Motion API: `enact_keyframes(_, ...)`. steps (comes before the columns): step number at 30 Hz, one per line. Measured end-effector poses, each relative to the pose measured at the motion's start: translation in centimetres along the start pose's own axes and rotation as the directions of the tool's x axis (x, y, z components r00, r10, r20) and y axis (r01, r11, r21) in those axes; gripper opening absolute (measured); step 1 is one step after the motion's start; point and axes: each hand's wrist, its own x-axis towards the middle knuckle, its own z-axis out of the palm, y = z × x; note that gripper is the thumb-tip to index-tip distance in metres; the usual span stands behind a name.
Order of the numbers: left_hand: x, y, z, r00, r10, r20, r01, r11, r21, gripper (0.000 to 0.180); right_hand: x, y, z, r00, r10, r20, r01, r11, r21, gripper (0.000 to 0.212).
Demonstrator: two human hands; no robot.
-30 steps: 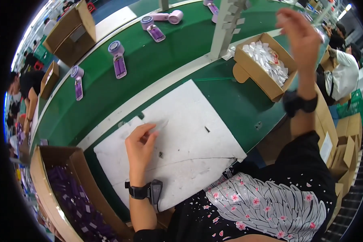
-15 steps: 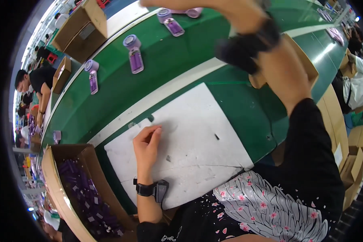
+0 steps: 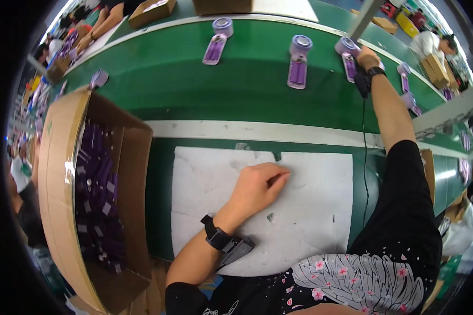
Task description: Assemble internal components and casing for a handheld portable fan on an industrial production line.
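Note:
My right hand [image 3: 369,56] reaches far out over the green belt. Its fingers are closed on a lilac round-headed handheld device [image 3: 381,65], mostly hidden by the hand. Just left of it lies a similar device [image 3: 348,58], its handle showing purple cells. Over the white foam sheet [image 3: 315,210], my left hand [image 3: 260,186] stays with its fingers curled and nothing visible in them. Each wrist wears a black strap with a small box. Other lilac devices lie on the belt, one [image 3: 298,62] in the middle and one [image 3: 216,42] farther left.
A tall cardboard box [image 3: 63,194] on my left holds many purple cylindrical parts. A pale rail [image 3: 257,130] runs between the sheet and the belt [image 3: 168,79]. A grey post [image 3: 365,20] rises by my right hand. Co-workers sit across and to both sides.
My view has turned to the right. My right hand, blurred in motion before, has come down on the lilac device on the belt. My left hand stays curled over the foam sheet.

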Motion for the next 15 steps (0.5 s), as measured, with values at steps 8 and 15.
enact_keyframes(8,-8.3,-2.8,-2.4,0.997,0.082,-0.013,-0.081,0.995,0.049,0.013,-13.1,-5.2,-5.6,0.756,0.167,-0.633,-0.108,0.985,0.131,0.030)
enact_keyframes(15,-18.5,-5.4,-5.5,0.986,-0.030,-0.164,-0.038,0.918,-0.395,0.024,-40.0,-17.8,-17.3,0.631,-0.322,-0.706,0.752,0.478,0.455,0.025)
